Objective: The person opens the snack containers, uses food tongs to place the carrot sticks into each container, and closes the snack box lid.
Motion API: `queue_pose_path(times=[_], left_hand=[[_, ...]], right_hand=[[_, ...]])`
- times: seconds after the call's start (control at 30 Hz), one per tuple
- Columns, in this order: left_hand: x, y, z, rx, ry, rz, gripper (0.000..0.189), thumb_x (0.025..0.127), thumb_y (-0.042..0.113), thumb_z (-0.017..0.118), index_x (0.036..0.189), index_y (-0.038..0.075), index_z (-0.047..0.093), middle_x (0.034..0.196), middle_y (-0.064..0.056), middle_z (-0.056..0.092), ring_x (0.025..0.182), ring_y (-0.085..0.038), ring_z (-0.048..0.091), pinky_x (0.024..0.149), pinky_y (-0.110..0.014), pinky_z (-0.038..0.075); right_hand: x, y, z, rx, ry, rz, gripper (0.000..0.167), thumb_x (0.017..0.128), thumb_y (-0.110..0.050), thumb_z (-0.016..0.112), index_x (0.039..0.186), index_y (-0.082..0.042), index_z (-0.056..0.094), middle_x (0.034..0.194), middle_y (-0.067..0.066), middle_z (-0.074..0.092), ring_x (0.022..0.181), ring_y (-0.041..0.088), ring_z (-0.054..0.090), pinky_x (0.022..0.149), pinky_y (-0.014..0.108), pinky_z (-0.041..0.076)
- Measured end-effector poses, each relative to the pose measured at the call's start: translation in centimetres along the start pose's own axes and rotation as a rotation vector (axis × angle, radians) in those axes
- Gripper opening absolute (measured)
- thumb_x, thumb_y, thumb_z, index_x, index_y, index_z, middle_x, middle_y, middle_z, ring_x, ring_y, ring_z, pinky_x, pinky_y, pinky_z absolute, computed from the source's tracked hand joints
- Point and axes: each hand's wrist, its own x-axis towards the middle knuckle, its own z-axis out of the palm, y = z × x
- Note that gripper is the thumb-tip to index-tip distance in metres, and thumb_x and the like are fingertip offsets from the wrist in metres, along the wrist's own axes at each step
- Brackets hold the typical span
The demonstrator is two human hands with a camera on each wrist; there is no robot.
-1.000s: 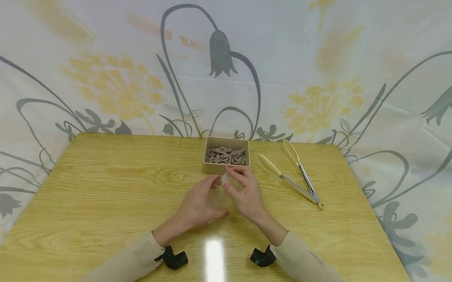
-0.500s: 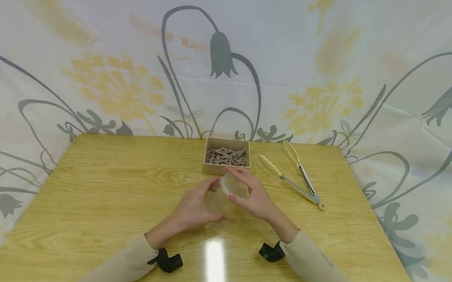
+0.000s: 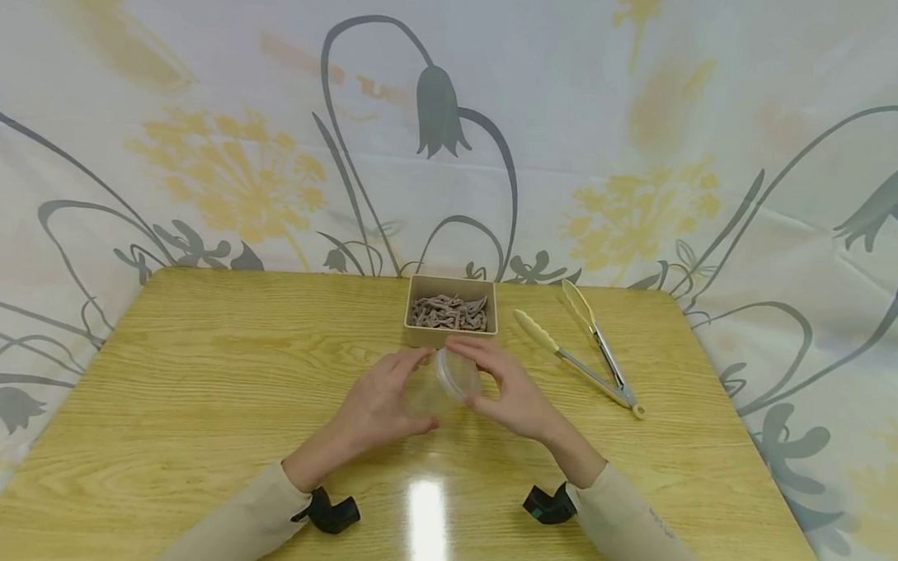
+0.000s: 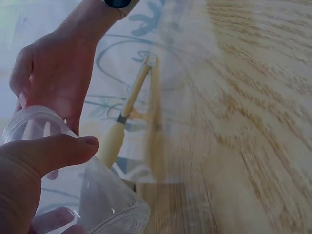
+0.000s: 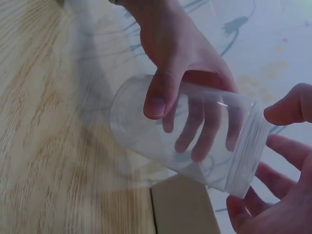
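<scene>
A clear plastic jar (image 3: 421, 395) lies tilted between the hands at the middle of the table, its lid end to the right. My left hand (image 3: 374, 406) grips the jar's body, thumb on the near side and fingers wrapped round behind, seen through the plastic in the right wrist view. Around the translucent ribbed lid (image 5: 246, 156) at the jar's end, the fingers and thumb of my right hand (image 3: 512, 394) are curled. No contents show inside the jar (image 5: 141, 134).
Behind the hands stands a beige rectangular box (image 3: 450, 338) with greyish-brown strip-like pieces (image 3: 449, 312) inside. Spread tongs (image 3: 601, 356) with cream tips lie to its right. A flower-patterned sheet (image 3: 277, 101) hangs along the table's (image 3: 230, 372) far edge.
The right hand has shifted slightly right and turned, bringing the lid's face into view. Both hands have drifted a little, the left one leftward with the jar. Box and tongs have stayed put.
</scene>
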Motion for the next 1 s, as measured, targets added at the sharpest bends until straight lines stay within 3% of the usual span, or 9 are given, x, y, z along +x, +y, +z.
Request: queue_pose_path(times=[0.07, 0.27, 0.43, 0.53, 0.63, 0.83, 1.0], left_hand=[[0.0, 0.0, 0.0, 0.010, 0.006, 0.009, 0.093, 0.062, 0.033, 0.096, 0.139, 0.006, 0.051, 0.125, -0.009, 0.062, 0.114, -0.030, 0.059, 0.091, -0.046, 0.053], [0.1, 0.0, 0.1, 0.047, 0.015, 0.017, 0.092, 0.062, 0.031, 0.096, 0.139, 0.006, 0.052, 0.128, -0.012, 0.061, 0.114, -0.030, 0.059, 0.091, -0.046, 0.054], [0.0, -0.1, 0.1, 0.014, -0.016, -0.011, 0.093, 0.062, 0.032, 0.096, 0.140, 0.007, 0.052, 0.127, -0.010, 0.062, 0.113, -0.030, 0.059, 0.092, -0.047, 0.053], [-0.1, -0.2, 0.1, -0.014, -0.033, -0.028, 0.093, 0.063, 0.032, 0.095, 0.141, 0.007, 0.050, 0.125, -0.008, 0.063, 0.113, -0.029, 0.059, 0.092, -0.046, 0.052], [0.0, -0.3, 0.2, -0.032, -0.035, -0.036, 0.094, 0.065, 0.034, 0.094, 0.142, 0.006, 0.049, 0.126, -0.008, 0.062, 0.114, -0.027, 0.058, 0.094, -0.046, 0.051], [0.0, -0.3, 0.2, -0.071, -0.044, -0.060, 0.094, 0.066, 0.034, 0.094, 0.143, 0.006, 0.048, 0.127, -0.008, 0.062, 0.115, -0.026, 0.058, 0.094, -0.046, 0.051], [0.0, -0.3, 0.1, -0.171, -0.077, -0.097, 0.093, 0.065, 0.031, 0.094, 0.144, 0.009, 0.049, 0.128, -0.006, 0.063, 0.114, -0.024, 0.059, 0.095, -0.047, 0.050]], right_hand=[[0.0, 0.0, 0.1, -0.012, 0.011, 0.009, 0.062, 0.090, -0.017, 0.067, 0.147, -0.005, 0.047, 0.152, 0.015, 0.039, 0.136, 0.037, 0.040, 0.101, 0.058, 0.043], [0.2, -0.4, 0.6, -0.067, 0.065, 0.156, 0.061, 0.092, -0.027, 0.072, 0.146, -0.009, 0.050, 0.137, 0.011, 0.049, 0.112, 0.028, 0.051, 0.087, 0.044, 0.052], [0.1, -0.1, 0.5, 0.037, 0.027, 0.078, 0.062, 0.083, -0.006, 0.072, 0.142, -0.004, 0.053, 0.144, 0.014, 0.047, 0.129, 0.035, 0.045, 0.100, 0.058, 0.044], [0.0, 0.0, 0.4, 0.060, 0.005, 0.027, 0.065, 0.080, -0.004, 0.071, 0.143, -0.003, 0.052, 0.150, 0.014, 0.042, 0.137, 0.036, 0.037, 0.104, 0.064, 0.037], [0.1, -0.1, 0.5, 0.044, 0.035, 0.048, 0.065, 0.086, -0.013, 0.073, 0.146, -0.007, 0.050, 0.151, 0.014, 0.040, 0.136, 0.035, 0.038, 0.103, 0.062, 0.040], [0.1, -0.2, 0.9, 0.002, 0.109, 0.148, 0.059, 0.091, -0.022, 0.072, 0.145, -0.010, 0.052, 0.138, 0.014, 0.051, 0.117, 0.032, 0.051, 0.089, 0.054, 0.052], [0.0, 0.1, 1.1, 0.097, 0.113, 0.075, 0.051, 0.090, -0.011, 0.071, 0.139, -0.005, 0.056, 0.142, 0.015, 0.051, 0.125, 0.034, 0.050, 0.095, 0.054, 0.050]])
